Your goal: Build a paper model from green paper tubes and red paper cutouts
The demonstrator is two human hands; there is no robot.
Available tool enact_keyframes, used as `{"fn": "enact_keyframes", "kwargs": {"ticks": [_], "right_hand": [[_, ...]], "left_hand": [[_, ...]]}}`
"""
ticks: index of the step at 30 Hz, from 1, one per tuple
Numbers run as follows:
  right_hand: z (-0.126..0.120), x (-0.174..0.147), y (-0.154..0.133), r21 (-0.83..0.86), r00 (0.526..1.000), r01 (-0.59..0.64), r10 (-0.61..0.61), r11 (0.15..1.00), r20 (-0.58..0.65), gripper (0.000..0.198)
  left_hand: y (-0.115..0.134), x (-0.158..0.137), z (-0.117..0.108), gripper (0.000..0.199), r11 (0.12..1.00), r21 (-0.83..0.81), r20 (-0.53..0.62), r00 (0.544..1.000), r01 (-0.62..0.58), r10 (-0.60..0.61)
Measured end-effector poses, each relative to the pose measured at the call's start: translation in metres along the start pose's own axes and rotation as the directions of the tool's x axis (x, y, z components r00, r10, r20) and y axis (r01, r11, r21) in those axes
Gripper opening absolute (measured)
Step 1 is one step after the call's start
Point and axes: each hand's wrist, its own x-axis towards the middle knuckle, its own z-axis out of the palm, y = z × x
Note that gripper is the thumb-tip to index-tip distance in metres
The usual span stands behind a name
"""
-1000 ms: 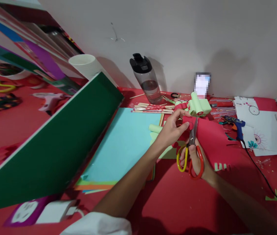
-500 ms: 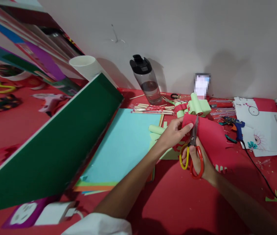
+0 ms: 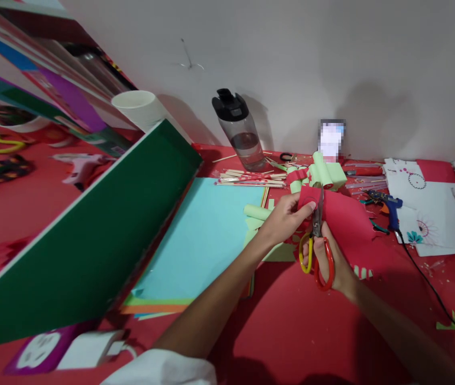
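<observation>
A craft corner is filling this red table (image 3: 292, 326), which is standing along a pale wall (image 3: 271, 48). Coloured paper (image 3: 203, 230) is lying stacked in the middle, with thin sticks (image 3: 247, 178) resting at its far edge. Scissors (image 3: 316, 230) are meeting a red sheet (image 3: 346, 219). A blue glue gun (image 3: 393, 211) is lying on the right, a pink glue gun (image 3: 82, 164) on the left. The surroundings aren't showing whether this is a home or a studio.
</observation>
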Motion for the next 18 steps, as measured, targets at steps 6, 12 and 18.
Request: {"fn": "enact_keyframes", "kwargs": {"ticks": [6,12,18], "right_hand": [[-0.0004,-0.0014,-0.0021,-0.068,1.0,0.019,-0.02,0.998,-0.01,0.041],[0.0003,-0.0017,-0.0014,-0.067,1.0,0.008,-0.009,0.998,-0.02,0.039],[0.0007,-0.0018,0.0004,-0.029,1.0,0.005,-0.006,1.0,-0.015,0.04]], "left_hand": [[-0.0027,-0.0009,0.0017,0.035,1.0,-0.017,-0.004,1.0,0.019,-0.019],[-0.0056,0.0,0.0027,0.034,1.0,-0.013,0.0,1.0,0.009,-0.009],[-0.0036,-0.0007,0.0037,0.036,1.0,-0.022,-0.013,1.0,0.003,-0.003]]}}
